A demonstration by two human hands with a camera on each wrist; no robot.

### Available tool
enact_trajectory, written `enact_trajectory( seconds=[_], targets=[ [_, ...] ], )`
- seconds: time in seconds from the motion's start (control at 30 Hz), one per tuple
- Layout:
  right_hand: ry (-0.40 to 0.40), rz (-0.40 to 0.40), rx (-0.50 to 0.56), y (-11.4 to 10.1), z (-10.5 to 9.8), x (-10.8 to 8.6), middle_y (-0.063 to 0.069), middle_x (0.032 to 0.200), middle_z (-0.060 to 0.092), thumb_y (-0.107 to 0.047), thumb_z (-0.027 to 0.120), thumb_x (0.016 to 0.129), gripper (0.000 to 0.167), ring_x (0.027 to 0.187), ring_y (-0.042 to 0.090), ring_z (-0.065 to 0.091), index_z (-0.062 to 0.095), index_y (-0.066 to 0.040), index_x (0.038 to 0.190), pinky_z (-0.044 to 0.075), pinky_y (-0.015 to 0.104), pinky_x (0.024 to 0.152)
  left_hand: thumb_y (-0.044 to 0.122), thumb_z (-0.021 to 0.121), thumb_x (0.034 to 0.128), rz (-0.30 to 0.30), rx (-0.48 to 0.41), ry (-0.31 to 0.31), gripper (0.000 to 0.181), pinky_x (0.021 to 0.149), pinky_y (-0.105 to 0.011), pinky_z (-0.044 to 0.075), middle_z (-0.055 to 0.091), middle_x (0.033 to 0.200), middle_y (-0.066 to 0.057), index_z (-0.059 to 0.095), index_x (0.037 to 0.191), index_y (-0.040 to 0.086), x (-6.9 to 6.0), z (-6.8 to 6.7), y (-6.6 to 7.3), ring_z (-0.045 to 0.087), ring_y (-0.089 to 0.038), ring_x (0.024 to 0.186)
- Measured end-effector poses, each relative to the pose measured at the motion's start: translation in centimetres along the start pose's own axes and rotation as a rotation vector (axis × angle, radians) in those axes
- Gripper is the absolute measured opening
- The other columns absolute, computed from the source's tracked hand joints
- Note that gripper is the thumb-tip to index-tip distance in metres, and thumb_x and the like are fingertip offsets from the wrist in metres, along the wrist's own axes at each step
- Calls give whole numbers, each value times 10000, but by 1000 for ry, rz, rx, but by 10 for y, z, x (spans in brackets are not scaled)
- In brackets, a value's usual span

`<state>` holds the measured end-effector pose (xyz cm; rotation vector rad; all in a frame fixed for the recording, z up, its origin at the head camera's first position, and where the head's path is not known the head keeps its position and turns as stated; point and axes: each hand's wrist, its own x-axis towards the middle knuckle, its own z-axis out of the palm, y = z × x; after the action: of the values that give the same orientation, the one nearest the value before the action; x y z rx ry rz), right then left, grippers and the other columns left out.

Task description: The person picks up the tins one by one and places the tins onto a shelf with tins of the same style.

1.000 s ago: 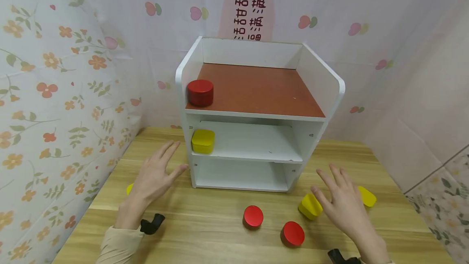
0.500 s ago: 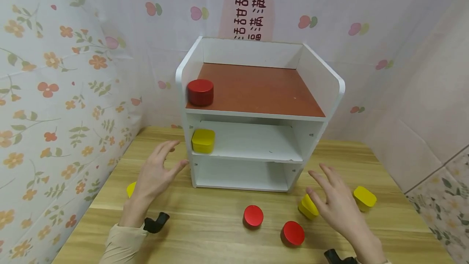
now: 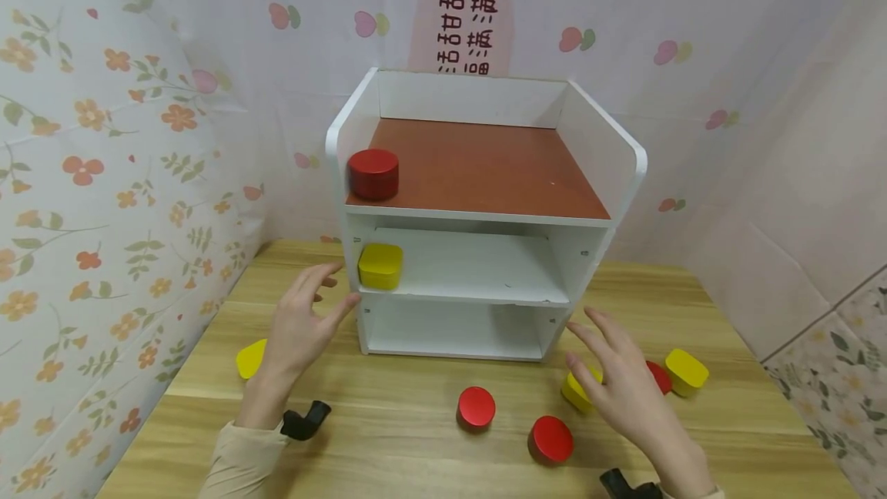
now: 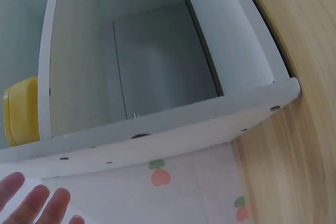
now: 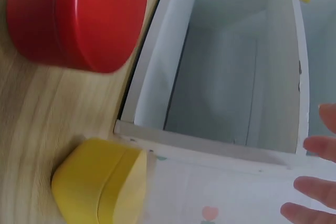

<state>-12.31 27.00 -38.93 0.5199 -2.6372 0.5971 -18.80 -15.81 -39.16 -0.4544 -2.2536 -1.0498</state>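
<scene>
A white shelf unit (image 3: 457,216) with a reddish-brown top stands mid-table. Beside its left wall my left hand (image 3: 294,329) holds nothing, its fingers spread and slightly bent. Whether its fingertips touch the wall I cannot tell. My right hand (image 3: 624,380) hovers near the lower right corner, fingers apart and holding nothing. It partly covers a yellow tin (image 3: 580,391) and a red tin (image 3: 660,377). One round red tin (image 3: 374,175) sits on the top's left end, and a squarish yellow tin (image 3: 380,266) at the left of the middle shelf.
Two round red tins, a nearer one (image 3: 551,440) and a farther one (image 3: 476,409), stand in front of the unit. Another yellow tin (image 3: 686,372) lies right of my right hand; one more yellow tin (image 3: 251,359) is by my left wrist. Patterned cloth (image 3: 277,98) hangs behind.
My right hand has moved left toward the unit, and a red tin behind it has come into view. My left hand has shifted slightly right, showing more of the yellow tin beside it.
</scene>
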Motion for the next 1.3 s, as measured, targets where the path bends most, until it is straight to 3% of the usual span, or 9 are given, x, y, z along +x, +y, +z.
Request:
enact_trajectory(
  seconds=[0.37, 0.57, 0.8, 0.97, 1.3],
  targets=[
    [38, -95, 13, -15, 24, 2, 223, 1417, 450, -118, 742, 848, 412, 1288, 454, 398, 628, -46, 1238, 349, 684, 949, 179, 727, 902, -34, -44, 78, 337, 723, -433, 516, 646, 1155, -97, 646, 1199, 41, 5, 8, 5, 628, -233, 915],
    [15, -109, 23, -24, 35, 4, 217, 1404, 468, -150, 735, 864, 413, 1285, 448, 407, 623, -43, 1247, 343, 658, 977, 180, 738, 892, -72, -74, 112, 330, 701, -436, 524, 655, 1115, -97, 653, 1176, 34, 7, 11, 7, 629, -257, 882],
    [-20, -110, 28, -33, 44, 6, 187, 1368, 514, -169, 738, 872, 428, 1257, 420, 455, 623, -71, 1272, 388, 621, 971, 179, 741, 890, -94, -119, 138, 324, 727, -208, 477, 649, 1071, -96, 655, 1169, 39, 6, 17, 7, 619, -303, 901],
    [-42, -133, 31, -40, 51, 7, 151, 1321, 562, -184, 759, 861, 441, 1194, 362, 530, 630, -72, 1268, 455, 568, 938, 181, 736, 893, -105, -143, 155, 314, 732, -225, 484, 644, 1065, -70, 657, 1166, 46, 6, 19, 7, 622, -240, 902],
    [-110, -151, 49, -50, 64, 10, 103, 1295, 594, -202, 756, 868, 425, 1181, 287, 553, 644, -102, 1265, 473, 505, 945, 174, 728, 900, -154, -224, 187, 290, 737, -205, 490, 653, 1031, -74, 657, 1139, 26, 7, 23, 10, 592, -131, 908]
  ],
)
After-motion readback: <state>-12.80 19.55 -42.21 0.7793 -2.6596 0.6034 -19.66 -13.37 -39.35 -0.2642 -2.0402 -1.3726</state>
